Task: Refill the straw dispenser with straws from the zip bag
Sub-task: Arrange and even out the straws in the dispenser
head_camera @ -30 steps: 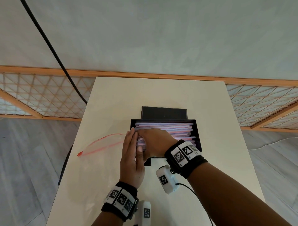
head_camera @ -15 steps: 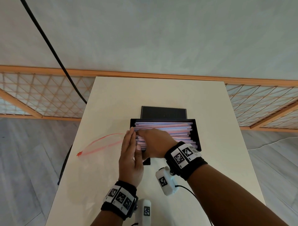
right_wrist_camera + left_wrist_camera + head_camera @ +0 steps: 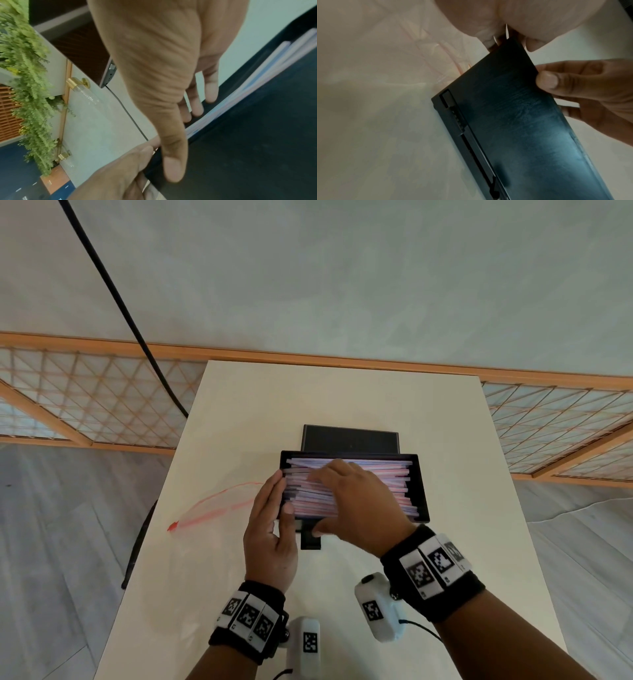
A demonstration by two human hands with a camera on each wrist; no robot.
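Straw dispenser (image 3: pixel 420 484), black, lid off, mid-table; straws (image 3: pixel 370 474) loaded, unevenly stacked. Step: levelling. Left hand (image 3: pixel 270 529), fingers straight, braces the left wall; right hand (image 3: pixel 356 501), fingers extended, presses the stack. Zip bag (image 3: pixel 219 505) flat at left. Next, by judgement: even the ends, fit lid (image 3: pixel 349 437).

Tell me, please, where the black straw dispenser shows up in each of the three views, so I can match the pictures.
Head: the straw dispenser sits mid-table, centre of frame, open top full of straws.
Left wrist: its dark side wall runs diagonally from upper centre to bottom right.
Right wrist: its black body fills the lower right, straws along its upper edge.
Shared landmark: the right hand's thumb on the dispenser's near wall.
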